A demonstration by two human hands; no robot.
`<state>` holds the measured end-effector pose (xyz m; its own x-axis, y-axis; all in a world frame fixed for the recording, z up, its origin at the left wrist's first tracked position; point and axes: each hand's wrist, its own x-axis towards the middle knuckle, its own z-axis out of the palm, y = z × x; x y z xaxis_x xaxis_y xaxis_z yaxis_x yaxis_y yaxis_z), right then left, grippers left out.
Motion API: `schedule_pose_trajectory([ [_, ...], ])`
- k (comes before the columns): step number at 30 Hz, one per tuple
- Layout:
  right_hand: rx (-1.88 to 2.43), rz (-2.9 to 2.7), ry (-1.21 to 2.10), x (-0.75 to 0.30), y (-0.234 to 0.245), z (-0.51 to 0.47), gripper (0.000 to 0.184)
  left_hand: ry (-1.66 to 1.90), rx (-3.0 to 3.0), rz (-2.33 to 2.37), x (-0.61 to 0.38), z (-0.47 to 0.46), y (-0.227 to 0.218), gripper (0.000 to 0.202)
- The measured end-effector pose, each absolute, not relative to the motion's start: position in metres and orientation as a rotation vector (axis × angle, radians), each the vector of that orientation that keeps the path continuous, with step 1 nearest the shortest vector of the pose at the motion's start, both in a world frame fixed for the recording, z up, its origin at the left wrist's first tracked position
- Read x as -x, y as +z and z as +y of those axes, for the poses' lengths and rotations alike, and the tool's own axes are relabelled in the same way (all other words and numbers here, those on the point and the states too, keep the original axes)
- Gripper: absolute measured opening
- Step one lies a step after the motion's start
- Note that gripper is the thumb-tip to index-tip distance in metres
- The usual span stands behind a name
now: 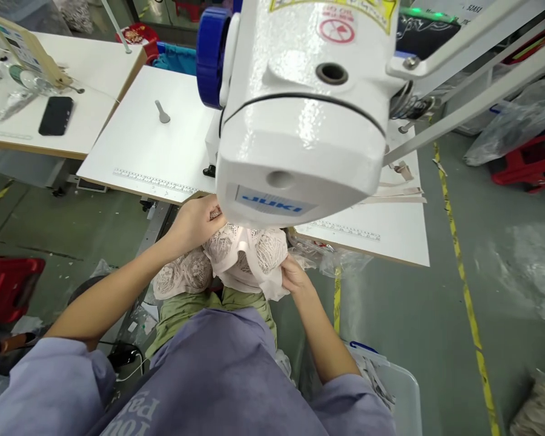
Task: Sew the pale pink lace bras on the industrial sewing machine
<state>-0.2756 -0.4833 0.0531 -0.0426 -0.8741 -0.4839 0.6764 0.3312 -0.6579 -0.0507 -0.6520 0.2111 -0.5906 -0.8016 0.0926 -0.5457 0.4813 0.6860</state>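
Observation:
A pale pink lace bra [247, 257] hangs between my hands, just below the head of a white sewing machine [300, 151]. My left hand [204, 219] pinches its upper left edge close to the machine; the fingertips are partly behind the machine head. On the other side, my right hand [295, 274] is closed on the bra's right edge, with the thumb and fingers partly hidden by the fabric. Another lace bra cup [184, 275] rests on my lap at the left. The needle area is hidden under the machine head.
White table tops flank the machine, the left one [136, 139] carrying a printed ruler and a grey peg [162, 112]. A black phone [57, 115] lies on the neighbouring table. Fabric strips [399, 192] lie at right. A plastic bin [404, 387] stands beside my right elbow.

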Motion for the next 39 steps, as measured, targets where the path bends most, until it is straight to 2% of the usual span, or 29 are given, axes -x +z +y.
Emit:
schedule_pose_trajectory([
  [7,0.191,1.073,-1.316,0.293,0.072,-0.476,0.037,-0.819,-1.181,-2.503,0.041,-0.644,0.219,0.017],
  [11,0.207,1.168,-1.445,0.307,0.093,-0.463,0.039,-0.565,-1.119,-2.478,0.031,-0.627,0.224,0.029],
  [14,0.346,1.245,-1.513,0.307,0.124,-0.453,0.035,-0.386,-0.844,-2.375,0.031,-0.593,0.232,0.024],
  [16,0.585,1.230,-1.409,0.293,0.151,-0.450,0.029,-0.374,-0.533,-2.330,0.037,-0.566,0.240,0.029],
  [18,0.911,1.161,-1.182,0.272,0.179,-0.450,0.024,-0.444,-0.285,-2.398,0.046,-0.545,0.247,0.043],
  [20,1.202,1.080,-0.950,0.250,0.203,-0.455,0.021,-0.623,-0.263,-2.575,0.053,-0.537,0.249,0.061],
  [21,1.302,1.068,-0.869,0.242,0.211,-0.459,0.024,-0.742,-0.355,-2.668,0.054,-0.538,0.248,0.062],
  [24,1.419,1.202,-0.820,0.233,0.220,-0.472,0.030,-1.154,-0.810,-2.737,0.050,-0.557,0.238,0.037],
  [27,1.408,1.485,-0.895,0.239,0.211,-0.490,0.030,-1.394,-1.063,-2.461,0.042,-0.583,0.226,0.040],
  [31,1.318,1.673,-0.993,0.246,0.190,-0.516,0.050,-1.201,-1.197,-2.195,0.045,-0.605,0.212,0.026],
  [34,1.213,1.622,-0.993,0.249,0.177,-0.531,0.057,-1.084,-1.247,-2.104,0.053,-0.614,0.205,0.014],
  [36,1.176,1.589,-1.000,0.251,0.171,-0.536,0.053,-1.040,-1.236,-2.073,0.057,-0.618,0.202,0.008],
  [39,1.157,1.528,-1.088,0.254,0.169,-0.539,0.035,-0.995,-1.178,-2.075,0.059,-0.624,0.199,0.007],
])
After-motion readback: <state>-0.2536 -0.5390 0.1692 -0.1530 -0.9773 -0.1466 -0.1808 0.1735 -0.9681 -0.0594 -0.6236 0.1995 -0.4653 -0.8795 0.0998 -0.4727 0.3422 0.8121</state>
